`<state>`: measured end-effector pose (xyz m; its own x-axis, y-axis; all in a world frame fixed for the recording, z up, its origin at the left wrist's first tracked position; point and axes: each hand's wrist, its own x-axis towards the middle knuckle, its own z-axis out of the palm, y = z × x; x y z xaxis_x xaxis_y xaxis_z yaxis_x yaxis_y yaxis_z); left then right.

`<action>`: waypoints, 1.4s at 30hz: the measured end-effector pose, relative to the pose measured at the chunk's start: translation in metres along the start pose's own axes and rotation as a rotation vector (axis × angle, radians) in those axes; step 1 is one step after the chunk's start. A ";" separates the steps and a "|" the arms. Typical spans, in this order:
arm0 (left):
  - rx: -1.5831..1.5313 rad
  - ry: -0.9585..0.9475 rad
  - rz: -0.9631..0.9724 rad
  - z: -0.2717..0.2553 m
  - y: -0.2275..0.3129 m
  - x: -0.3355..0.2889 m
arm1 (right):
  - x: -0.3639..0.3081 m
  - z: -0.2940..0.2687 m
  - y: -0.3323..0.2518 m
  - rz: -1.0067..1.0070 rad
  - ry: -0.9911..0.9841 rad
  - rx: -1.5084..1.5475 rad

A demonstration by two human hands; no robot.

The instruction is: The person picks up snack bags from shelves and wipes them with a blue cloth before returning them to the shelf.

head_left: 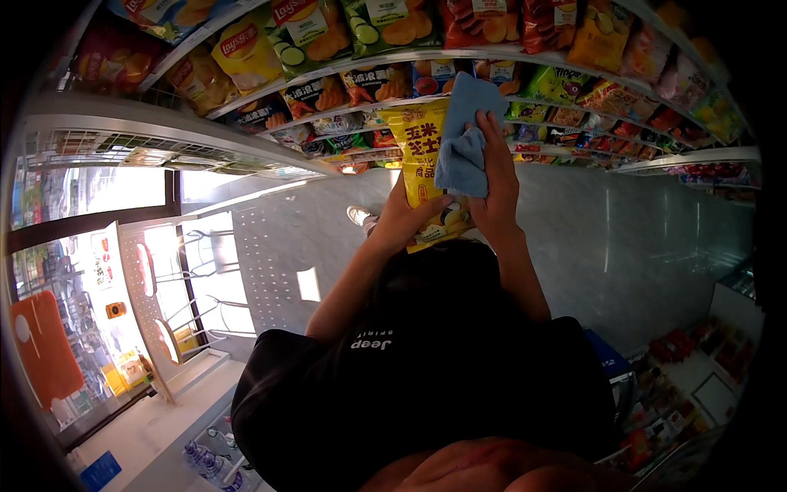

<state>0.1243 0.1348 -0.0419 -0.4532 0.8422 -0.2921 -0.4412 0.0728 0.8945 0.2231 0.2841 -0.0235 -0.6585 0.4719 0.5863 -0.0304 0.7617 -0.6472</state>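
Observation:
A yellow snack bag [422, 148] is held upright in front of my chest. My left hand [403, 215] is closed round its lower left part, thumb across the front. My right hand [498, 184] has a folded blue cloth [474, 107] pressed against the bag's right side, with the fingers lying over the cloth. The cloth covers the right part of the bag's front and sticks up past its top. Part of my right thumb is hidden by the cloth.
Shelves [541, 57] of chip bags curve across the far side, just beyond my hands. Grey floor [566, 238] lies below. To the left are a window and a white counter [156, 410], with bottles [215, 466] lower down. A blue box [607, 354] stands at the right.

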 end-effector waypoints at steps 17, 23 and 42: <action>0.192 -0.153 0.285 -0.036 0.046 -0.002 | 0.023 0.030 -0.072 -0.161 -0.007 -0.230; 0.629 -0.240 0.497 -0.068 0.026 0.001 | 0.034 0.037 -0.078 -0.238 -0.050 -0.242; -0.019 0.021 0.208 -0.006 -0.001 -0.019 | 0.001 -0.006 -0.036 -0.226 -0.255 -0.184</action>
<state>0.1288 0.1158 -0.0397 -0.5519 0.8268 -0.1086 -0.3508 -0.1121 0.9297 0.2284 0.2596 0.0036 -0.8174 0.1746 0.5489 -0.0762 0.9118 -0.4034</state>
